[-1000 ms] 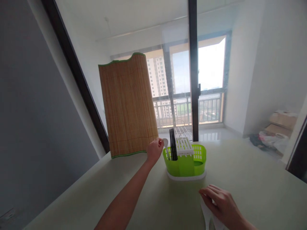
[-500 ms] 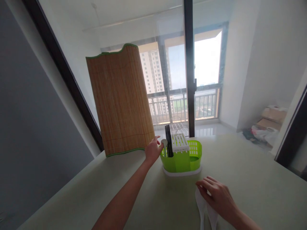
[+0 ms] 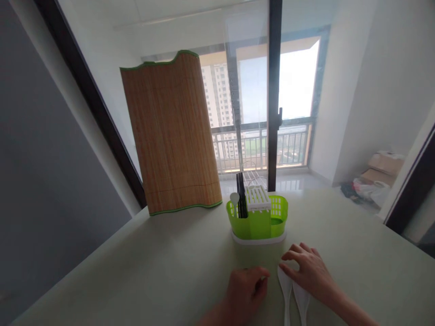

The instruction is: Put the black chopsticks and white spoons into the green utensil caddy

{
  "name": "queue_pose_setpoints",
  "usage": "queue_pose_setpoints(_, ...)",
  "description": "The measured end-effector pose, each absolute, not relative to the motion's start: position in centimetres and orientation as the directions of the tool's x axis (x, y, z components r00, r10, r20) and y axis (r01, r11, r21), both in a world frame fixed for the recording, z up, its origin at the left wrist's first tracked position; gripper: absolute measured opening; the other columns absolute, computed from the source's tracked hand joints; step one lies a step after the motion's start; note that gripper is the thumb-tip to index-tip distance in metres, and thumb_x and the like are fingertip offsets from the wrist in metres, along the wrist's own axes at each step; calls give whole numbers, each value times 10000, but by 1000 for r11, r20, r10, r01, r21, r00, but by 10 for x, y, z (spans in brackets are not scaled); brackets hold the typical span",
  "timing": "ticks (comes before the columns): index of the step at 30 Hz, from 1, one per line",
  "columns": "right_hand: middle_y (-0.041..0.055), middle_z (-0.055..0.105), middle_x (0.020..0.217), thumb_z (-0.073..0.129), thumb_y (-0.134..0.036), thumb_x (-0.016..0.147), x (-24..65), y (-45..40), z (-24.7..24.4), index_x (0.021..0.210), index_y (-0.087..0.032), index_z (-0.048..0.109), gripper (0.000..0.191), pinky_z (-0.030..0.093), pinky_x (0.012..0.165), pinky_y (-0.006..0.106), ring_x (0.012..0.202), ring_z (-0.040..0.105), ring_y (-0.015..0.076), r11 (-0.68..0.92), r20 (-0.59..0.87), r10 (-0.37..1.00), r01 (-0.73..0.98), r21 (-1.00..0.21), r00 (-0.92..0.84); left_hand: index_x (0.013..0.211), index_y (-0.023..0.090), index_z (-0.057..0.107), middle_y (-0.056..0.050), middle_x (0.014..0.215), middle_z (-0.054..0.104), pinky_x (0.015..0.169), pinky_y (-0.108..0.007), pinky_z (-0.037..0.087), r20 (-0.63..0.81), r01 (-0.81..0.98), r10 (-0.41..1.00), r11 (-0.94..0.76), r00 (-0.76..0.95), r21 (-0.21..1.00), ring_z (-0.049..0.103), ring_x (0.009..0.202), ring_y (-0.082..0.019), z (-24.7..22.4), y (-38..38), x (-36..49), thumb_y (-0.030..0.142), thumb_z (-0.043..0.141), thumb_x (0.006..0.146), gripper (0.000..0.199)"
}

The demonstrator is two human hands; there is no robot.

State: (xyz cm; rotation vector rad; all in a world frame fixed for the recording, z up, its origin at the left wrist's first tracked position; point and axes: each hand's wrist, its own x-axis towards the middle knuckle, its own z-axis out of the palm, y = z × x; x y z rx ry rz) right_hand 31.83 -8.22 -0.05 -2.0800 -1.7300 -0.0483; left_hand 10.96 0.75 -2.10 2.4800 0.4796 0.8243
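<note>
Prob filling far basket (image 3: 256, 228), I had L hand (image 3: 245, 290) half-curled, empty. R hand (image 3: 310, 269), loosely spread, touched near paddles (image 3: 284, 280); next prob needed pinch

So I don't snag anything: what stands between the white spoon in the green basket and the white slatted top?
In the head view, black chopsticks stand between the white spoon and the white slatted top.

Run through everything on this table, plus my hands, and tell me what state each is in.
Bamboo mat: standing on edge, curved.
Green basket: upright.
White slatted rack: atop the basket's middle.
Black chopsticks: upright in the basket's left end.
White spoon: bowl up, same end.
Two white paddles: lying side by side.
Left hand: loosely curled, nothing visible in it.
Right hand: fingers spread, over the paddles.
</note>
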Motion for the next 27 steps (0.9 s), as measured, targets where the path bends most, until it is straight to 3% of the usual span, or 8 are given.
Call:
queue_pose_setpoints(4, -10, 683, 831, 536, -388, 899, 317, -79, -4, 729, -302, 675, 236, 347, 805, 433, 916, 586, 269, -148, 238, 944, 940, -308, 227, 987, 244, 648, -4, 676, 670, 605, -263, 451, 455, 149, 438, -827, 776, 542, 598, 583, -146, -27, 8, 114, 142, 510, 822, 238)
queue_pose_setpoints(10, -20, 666, 710, 529, -429, 881, 335, -69, -25, 672, -265, 635, 286, 372, 775, 375, 810, 596, 231, -121, 187, 960, 908, -401, 210, 978, 241, 669, 16, 637, 636, 580, -248, 437, 438, 182, 513, -777, 738, 603, 527, 518, -119, -23, 11, 115, 158, 509, 833, 232)
queue_pose_setpoints(14, -2, 655, 685, 506, -464, 891, 336, -68, -14, 639, -242, 613, 353, 406, 727, 343, 758, 588, 219, -54, 260, 946, 885, -462, 194, 999, 237, 676, 27, 615, 612, 561, -240, 417, 374, 236, 601, -698, 706, 676, 506, 514, -115, -19, 13, 114, 209, 488, 860, 235)
queue_pose_setpoints(18, -3, 607, 621, 472, -494, 919, 329, -69, 28, 654, -231, 622, 402, 413, 592, 306, 610, 554, 185, 40, 343, 927, 865, -500, 156, 1008, 224, 669, 29, 612, 603, 567, -233, 413, 287, 301, 659, -629, 695, 717, 504, 531, -115, -17, 19, 115, 248, 468, 870, 245)
queue_pose_setpoints(21, -8, 621, 633, 466, -486, 940, 326, -66, 73, 753, -236, 673, 374, 426, 635, 317, 606, 569, 177, 95, 473, 873, 911, -402, 118, 1000, 213, 670, 17, 612, 603, 582, -248, 426, 250, 312, 675, -595, 694, 741, 514, 540, -125, -16, 22, 115, 257, 463, 860, 254)
queue_pose_setpoints(27, -13, 628, 686, 488, -473, 958, 317, -39, 165, 884, -244, 701, 322, 410, 720, 318, 663, 584, 167, 138, 774, 632, 975, -176, 50, 962, 248, 693, -24, 631, 644, 572, -304, 450, 279, 267, 670, -591, 688, 761, 560, 542, -162, -19, 21, 115, 323, 490, 855, 241)
